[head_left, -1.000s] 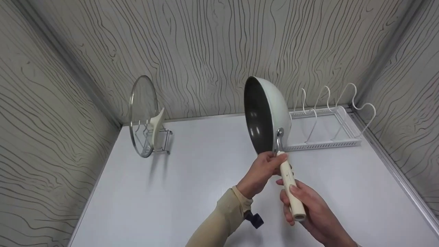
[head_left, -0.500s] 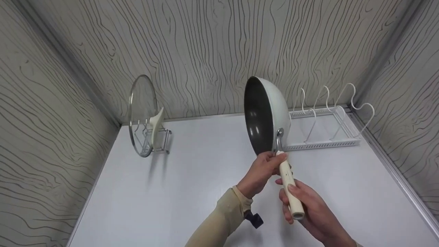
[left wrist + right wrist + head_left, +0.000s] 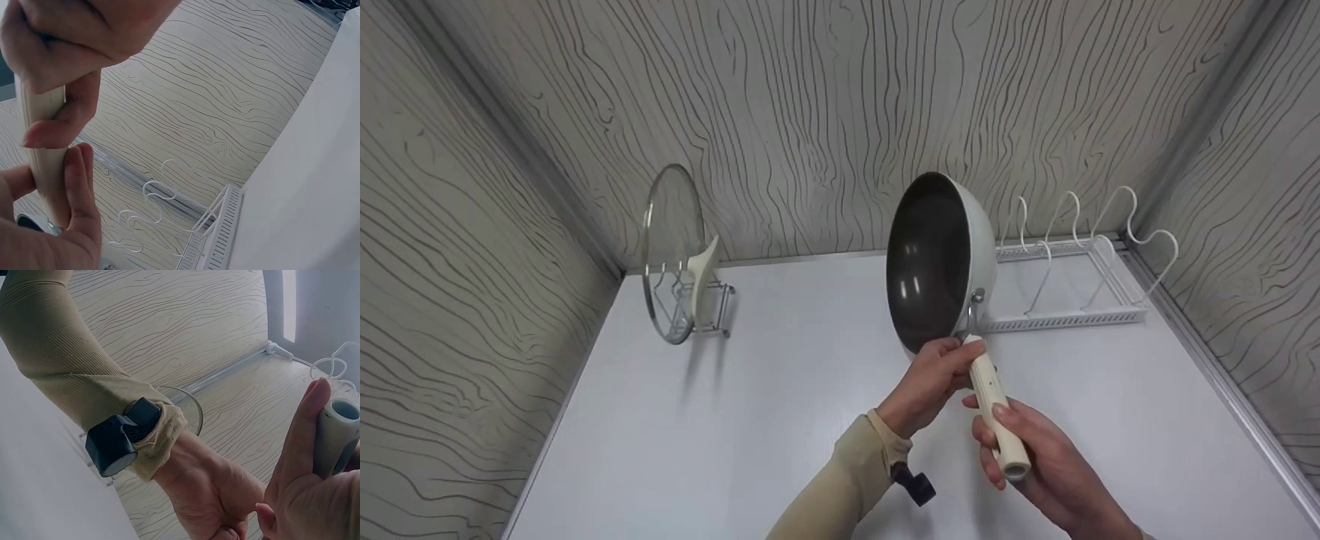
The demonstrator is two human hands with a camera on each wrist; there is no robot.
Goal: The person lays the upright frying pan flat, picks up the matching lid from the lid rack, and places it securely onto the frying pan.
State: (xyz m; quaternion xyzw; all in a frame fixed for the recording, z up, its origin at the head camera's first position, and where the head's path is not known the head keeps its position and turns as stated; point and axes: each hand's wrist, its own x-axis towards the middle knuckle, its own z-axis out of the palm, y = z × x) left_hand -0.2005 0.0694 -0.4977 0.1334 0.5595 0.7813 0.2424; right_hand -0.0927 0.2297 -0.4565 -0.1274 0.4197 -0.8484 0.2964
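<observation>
A deep frying pan (image 3: 930,259), white outside and dark inside, is held up on its side above the table, its opening facing left. My left hand (image 3: 926,386) pinches the cream handle (image 3: 988,386) close to the pan, thumb on top. Farther down, my right hand (image 3: 1050,457) grips the same handle near its hollow end, the thumb lying along it. The left wrist view shows fingers of both hands around the handle (image 3: 42,107). In the right wrist view, the hollow handle end (image 3: 337,433) stands beside my right hand (image 3: 304,489).
A white wire rack (image 3: 1065,321) stands at the back right, partly behind the pan. At the back left, a glass lid (image 3: 671,247) with a cream knob stands upright in a small metal rack (image 3: 725,307). Wood-patterned walls (image 3: 810,127) enclose the white table (image 3: 720,450).
The pan has turned slightly, showing more of its dark inside, and its top edge sits a little lower. Both hands keep nearly the same hold on the handle.
</observation>
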